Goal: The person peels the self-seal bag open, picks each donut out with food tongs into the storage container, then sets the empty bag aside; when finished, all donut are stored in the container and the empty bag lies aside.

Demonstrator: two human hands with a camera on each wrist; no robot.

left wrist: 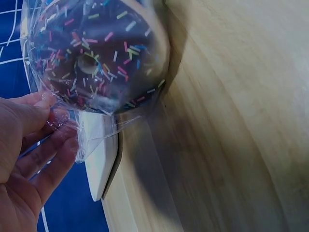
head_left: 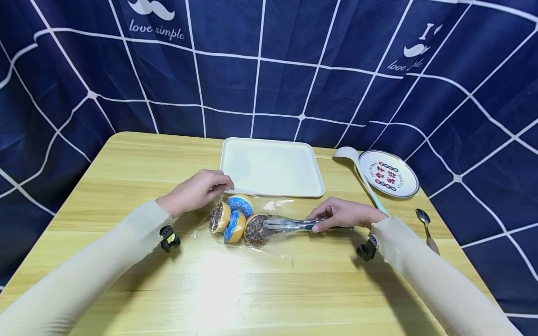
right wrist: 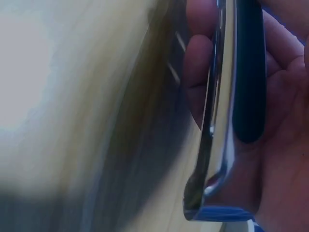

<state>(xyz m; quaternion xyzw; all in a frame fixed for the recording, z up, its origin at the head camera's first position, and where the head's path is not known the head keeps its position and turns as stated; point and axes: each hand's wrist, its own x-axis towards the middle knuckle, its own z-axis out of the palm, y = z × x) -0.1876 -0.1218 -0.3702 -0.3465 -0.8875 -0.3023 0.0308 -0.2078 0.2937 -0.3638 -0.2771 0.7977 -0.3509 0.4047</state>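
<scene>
A clear plastic bag [head_left: 275,204] with several toy donuts lies at the table's middle. Blue-iced donuts [head_left: 240,204] and chocolate ones with sprinkles are inside. My left hand [head_left: 201,190] pinches the bag's edge on the upper left; in the left wrist view a chocolate donut [left wrist: 108,53] shows through the film beside the fingers. Metal tongs [head_left: 290,226] are gripped by my right hand [head_left: 345,213], their tips at the rightmost chocolate donut [head_left: 254,229]. Whether the tips clasp that donut is hard to tell. In the right wrist view the tongs' dark-padded handle [right wrist: 248,72] lies between thumb and fingers.
Behind the bag is a white rectangular tray [head_left: 271,167]. To the right are a pale ladle [head_left: 347,153], a white plate [head_left: 388,173] with red characters and a small spoon [head_left: 425,224]. A navy checked curtain [head_left: 227,70] hangs behind the wooden table [head_left: 168,289].
</scene>
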